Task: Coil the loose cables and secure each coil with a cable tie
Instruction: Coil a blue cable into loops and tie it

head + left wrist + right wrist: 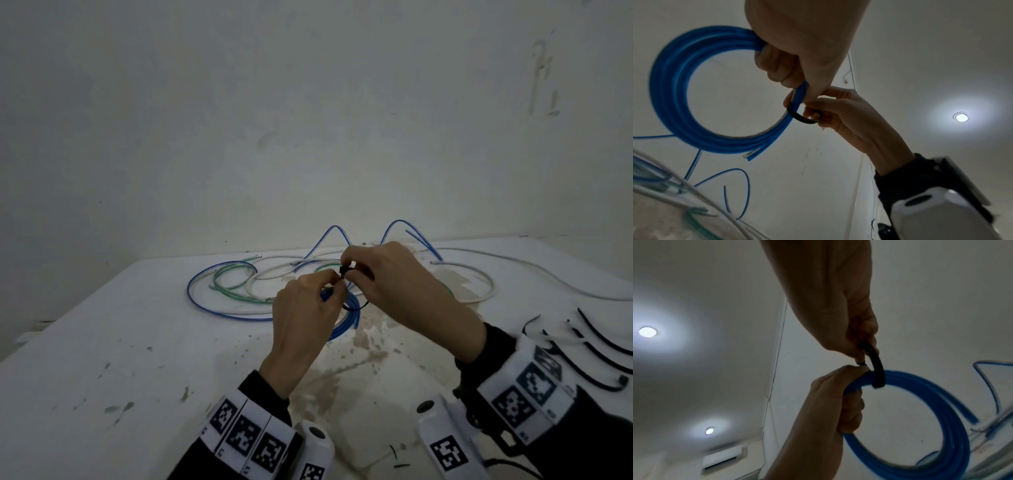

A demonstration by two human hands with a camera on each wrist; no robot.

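My left hand (322, 291) holds a coiled blue cable (344, 320) just above the white table (137, 342), its fingers curled round the bundle of the blue coil (674, 91). A black cable tie (343, 270) is looped loosely round the coil next to those fingers. My right hand (359, 270) pinches the tie at its head, the two hands touching. In the left wrist view the tie (800, 118) arcs from the coil to the right hand (830, 110). In the right wrist view the tie (878, 369) crosses the coil (941, 410) beside the left hand (840, 392).
Loose cables lie tangled behind the hands: blue (202, 284), green (229, 274) and white (270, 275), with another white one (548, 274) trailing right. Several spare black cable ties (603, 346) lie at the right. A wall (308, 120) rises behind the stained table.
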